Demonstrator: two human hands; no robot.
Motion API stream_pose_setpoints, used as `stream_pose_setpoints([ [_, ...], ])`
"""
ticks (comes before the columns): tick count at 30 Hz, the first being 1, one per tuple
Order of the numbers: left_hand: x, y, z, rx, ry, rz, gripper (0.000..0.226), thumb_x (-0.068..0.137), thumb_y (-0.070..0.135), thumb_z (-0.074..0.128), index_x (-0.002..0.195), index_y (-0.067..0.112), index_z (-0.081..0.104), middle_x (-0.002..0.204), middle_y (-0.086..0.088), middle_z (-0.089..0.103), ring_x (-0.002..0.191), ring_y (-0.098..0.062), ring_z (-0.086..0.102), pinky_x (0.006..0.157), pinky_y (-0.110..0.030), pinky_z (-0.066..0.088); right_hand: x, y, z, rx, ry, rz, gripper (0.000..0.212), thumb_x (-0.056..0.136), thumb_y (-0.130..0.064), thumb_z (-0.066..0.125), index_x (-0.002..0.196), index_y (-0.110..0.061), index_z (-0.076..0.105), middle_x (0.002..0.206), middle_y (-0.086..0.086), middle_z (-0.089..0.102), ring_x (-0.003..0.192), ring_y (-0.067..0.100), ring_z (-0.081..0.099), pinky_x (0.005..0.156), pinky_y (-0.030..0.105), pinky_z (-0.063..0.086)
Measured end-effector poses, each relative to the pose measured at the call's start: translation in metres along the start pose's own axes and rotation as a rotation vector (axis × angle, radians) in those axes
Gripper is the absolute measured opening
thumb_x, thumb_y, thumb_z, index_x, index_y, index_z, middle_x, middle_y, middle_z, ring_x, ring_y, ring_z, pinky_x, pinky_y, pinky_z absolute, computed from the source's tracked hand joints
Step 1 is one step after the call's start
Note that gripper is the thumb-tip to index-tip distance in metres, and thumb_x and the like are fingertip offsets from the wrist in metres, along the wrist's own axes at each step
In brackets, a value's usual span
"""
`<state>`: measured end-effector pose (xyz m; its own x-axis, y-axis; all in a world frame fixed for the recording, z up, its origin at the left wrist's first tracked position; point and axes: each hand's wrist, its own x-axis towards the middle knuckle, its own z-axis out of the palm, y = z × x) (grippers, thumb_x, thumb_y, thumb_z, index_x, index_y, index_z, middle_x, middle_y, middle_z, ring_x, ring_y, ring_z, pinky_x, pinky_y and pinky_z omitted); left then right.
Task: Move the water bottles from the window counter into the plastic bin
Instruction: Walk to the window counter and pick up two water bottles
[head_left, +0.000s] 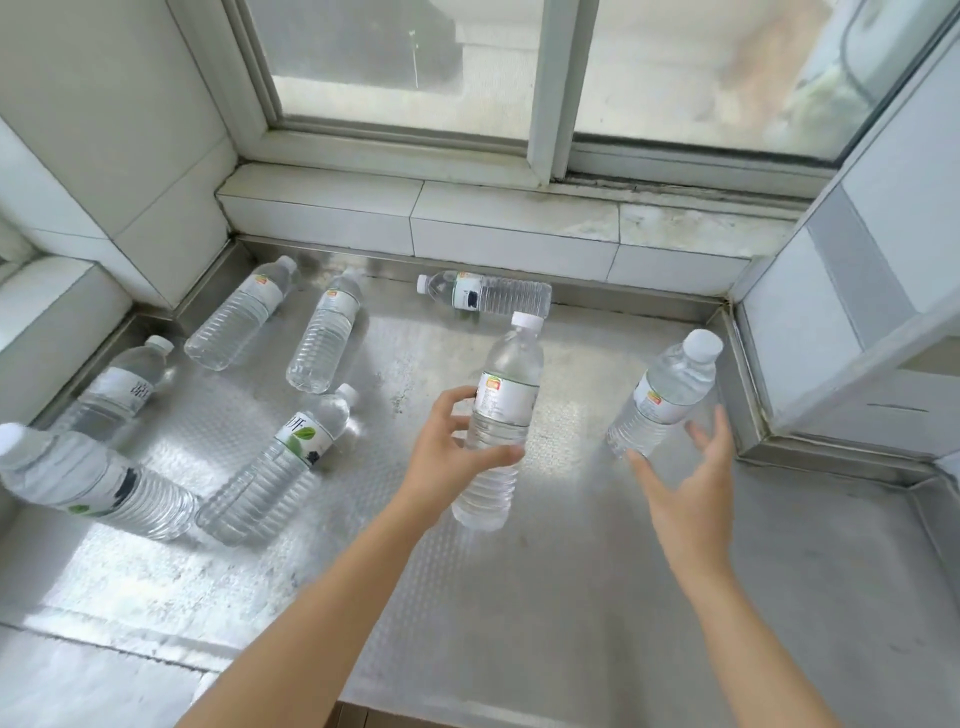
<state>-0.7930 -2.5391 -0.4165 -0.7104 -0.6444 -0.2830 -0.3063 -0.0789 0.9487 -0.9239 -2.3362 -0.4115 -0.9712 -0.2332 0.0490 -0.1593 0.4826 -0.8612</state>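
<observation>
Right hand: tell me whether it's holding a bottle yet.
Not yet. The right hand is open, fingers spread beside the rightmost bottle, not curled round it.

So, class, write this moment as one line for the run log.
left hand: grips held bottle | right hand: open, reaching at right bottle | six bottles lying on counter | bin: not in view

A steel counter (571, 597) with an embossed surface ran below the window. Six water bottles (324, 338) lay on their sides across it; a seventh bottle (665, 395), near the right wall, perhaps stood tilted.
</observation>
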Motion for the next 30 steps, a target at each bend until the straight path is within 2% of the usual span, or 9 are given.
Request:
stream_pose_setpoints([
  [3,0.005,0.017,0.017,-0.034,-0.027,0.011,0.079,0.052,0.027,0.095,0.118,0.044,0.055,0.109,-0.003,0.069,0.081,-0.011,0.071,0.069,-0.028,0.054,0.025,0.013,0.002,0.086,-0.033,0.064,0.095,0.077,-0.018,0.078,0.148,-0.026,0.016,0.143,-0.001,0.047,0.133,0.013,0.039,0.094,0.025,0.029],
  [9,0.015,0.034,0.047,-0.060,0.012,-0.003,0.076,0.045,0.035,0.092,0.109,0.055,0.054,0.109,-0.004,0.069,0.095,-0.021,0.071,0.080,-0.035,0.058,0.058,0.030,0.014,0.172,-0.105,0.100,0.087,0.073,-0.018,0.081,0.140,-0.032,0.029,0.135,0.000,0.054,0.121,0.011,0.050,0.091,0.027,0.035],
  [13,0.020,0.036,0.064,-0.115,0.067,-0.020,0.074,0.044,0.033,0.092,0.104,0.056,0.056,0.110,-0.007,0.070,0.099,-0.027,0.070,0.085,-0.040,0.058,0.069,0.039,0.018,0.327,-0.128,0.085,0.075,0.072,-0.010,0.082,0.130,-0.034,0.042,0.127,-0.011,0.058,0.117,0.003,0.054,0.103,0.030,0.040],
  [17,0.019,0.037,0.073,-0.150,0.104,-0.024,0.078,0.045,0.031,0.093,0.112,0.049,0.056,0.109,-0.007,0.070,0.100,-0.028,0.070,0.088,-0.045,0.058,0.074,0.038,0.014,0.384,-0.105,0.074,0.078,0.068,-0.005,0.084,0.130,-0.032,0.047,0.119,-0.020,0.062,0.117,0.009,0.057,0.106,0.037,0.041],
  [21,0.013,0.040,0.074,-0.153,0.104,-0.028,0.080,0.045,0.032,0.092,0.114,0.050,0.055,0.110,-0.006,0.070,0.100,-0.028,0.070,0.087,-0.043,0.058,0.073,0.034,0.009,0.365,-0.078,0.074,0.079,0.065,-0.006,0.086,0.130,-0.028,0.049,0.121,-0.005,0.063,0.117,0.016,0.058,0.105,0.043,0.043],
  [24,0.006,0.045,0.072,-0.142,0.103,-0.013,0.080,0.044,0.034,0.091,0.112,0.054,0.055,0.109,-0.006,0.068,0.100,-0.028,0.069,0.086,-0.041,0.058,0.063,0.028,0.000,0.372,-0.053,0.111,0.080,0.065,-0.010,0.087,0.132,-0.032,0.048,0.120,-0.007,0.061,0.116,0.016,0.057,0.102,0.041,0.044],
  [27,-0.007,0.054,0.069,-0.139,0.083,0.020,0.079,0.043,0.038,0.091,0.110,0.059,0.054,0.107,-0.004,0.068,0.099,-0.026,0.069,0.087,-0.041,0.057,0.047,0.020,-0.014,0.389,-0.012,0.114,0.081,0.064,-0.009,0.087,0.129,-0.037,0.048,0.117,-0.004,0.060,0.112,0.019,0.058,0.092,0.030,0.048],
  [30,-0.023,0.057,0.065,-0.146,0.042,0.041,0.081,0.043,0.038,0.092,0.112,0.058,0.054,0.105,-0.005,0.069,0.097,-0.025,0.070,0.087,-0.041,0.057,0.026,0.012,-0.029,0.372,0.020,0.112,0.084,0.062,-0.011,0.088,0.133,-0.033,0.048,0.119,0.003,0.060,0.110,0.020,0.059,0.083,0.025,0.049],
])
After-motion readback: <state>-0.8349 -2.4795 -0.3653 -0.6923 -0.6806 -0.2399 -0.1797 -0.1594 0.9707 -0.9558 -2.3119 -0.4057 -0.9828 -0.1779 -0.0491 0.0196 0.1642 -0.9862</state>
